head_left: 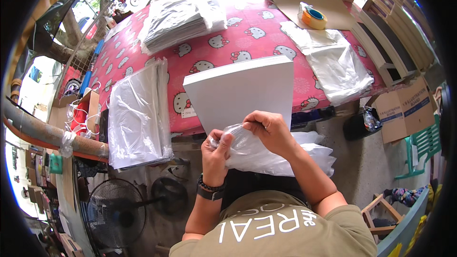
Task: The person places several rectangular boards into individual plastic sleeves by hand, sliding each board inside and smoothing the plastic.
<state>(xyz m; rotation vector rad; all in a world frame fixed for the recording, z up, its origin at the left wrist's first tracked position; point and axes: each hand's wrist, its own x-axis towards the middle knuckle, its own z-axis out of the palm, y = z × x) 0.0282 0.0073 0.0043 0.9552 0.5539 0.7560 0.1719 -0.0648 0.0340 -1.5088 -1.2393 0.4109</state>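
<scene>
A clear plastic bag [266,154], crumpled and translucent, held low at the centre of the view, just below the near edge of a white board [240,93] that juts off the table [257,43] toward the person. Left hand [216,147] closed on the bag's mouth, fingers curled and pinching the film, wrist upright with a black bead bracelet and a dark watch. Right hand [266,128] closed over the top of the bag just beside the left, fingers pinching the same rim, knuckles upward, forearm running in from lower right. The bag's body spreads across the lap to the right. The table carries a pink cloth printed with white cartoon cat faces. On it: a bag stack [138,114] hanging over the near left edge; a second stack [178,16] at far left; loose bags [333,62] at right; a tape roll [313,17], orange and blue, on a brown card sheet [309,4] at far right. A brown carton [404,109] with a blue printed label stands on the floor at right; a black fan [114,212] at lower left.
</scene>
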